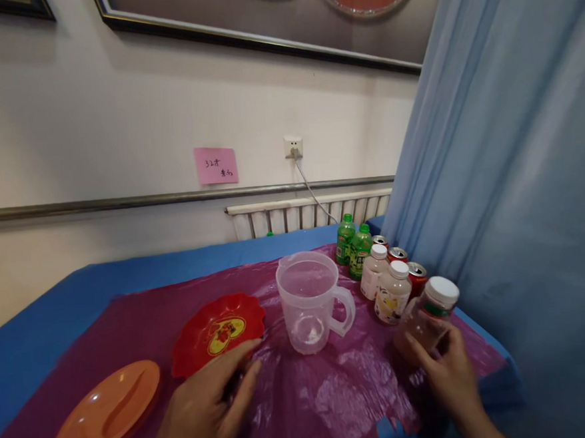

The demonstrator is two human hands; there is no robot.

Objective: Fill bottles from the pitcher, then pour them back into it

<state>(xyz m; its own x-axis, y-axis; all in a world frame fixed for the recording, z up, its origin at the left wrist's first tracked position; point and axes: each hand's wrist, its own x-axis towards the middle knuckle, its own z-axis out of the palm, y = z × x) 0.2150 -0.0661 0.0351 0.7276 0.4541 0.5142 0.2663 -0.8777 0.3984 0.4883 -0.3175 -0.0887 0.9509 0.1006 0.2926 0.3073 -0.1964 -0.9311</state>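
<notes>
Room: a pale wall with a pink note (pixel 216 165) at centre, a socket and cable (pixel 293 147) beside it, a radiator (pixel 312 212) below, framed pictures along the top edge, and a blue curtain (pixel 519 163) filling the right side.
Surface: a table under a blue cloth (pixel 40 330), with a crinkled magenta plastic sheet (pixel 329 390) laid over it.
Right hand (pixel 450 368): at lower right, fingers wrapped around a clear bottle with a white cap (pixel 430 319), which is tilted, its cap leaning up and right.
Left hand (pixel 205 405): at lower centre-left, fingers spread and flat on the plastic sheet, fingertips touching the near rim of the red scalloped plate (pixel 217 331); it grips nothing.
Centre: an empty clear measuring jug (pixel 311 301), handle toward the right, between the two hands.
Lower left: an orange oval dish (pixel 108 412), apart from the red plate.
Right cluster: two pale bottles with white caps (pixel 390 285), two green bottles (pixel 353 245) and red cans (pixel 417 276), packed close behind the held bottle.
Risk: the tilted bottle sits just beside the cluster, so a swing could likely topple a neighbour; the loose sheet could slide under the pressing hand.
Room: open sheet lies between jug and hands; the table's right edge is close by the right hand, beside the curtain.
</notes>
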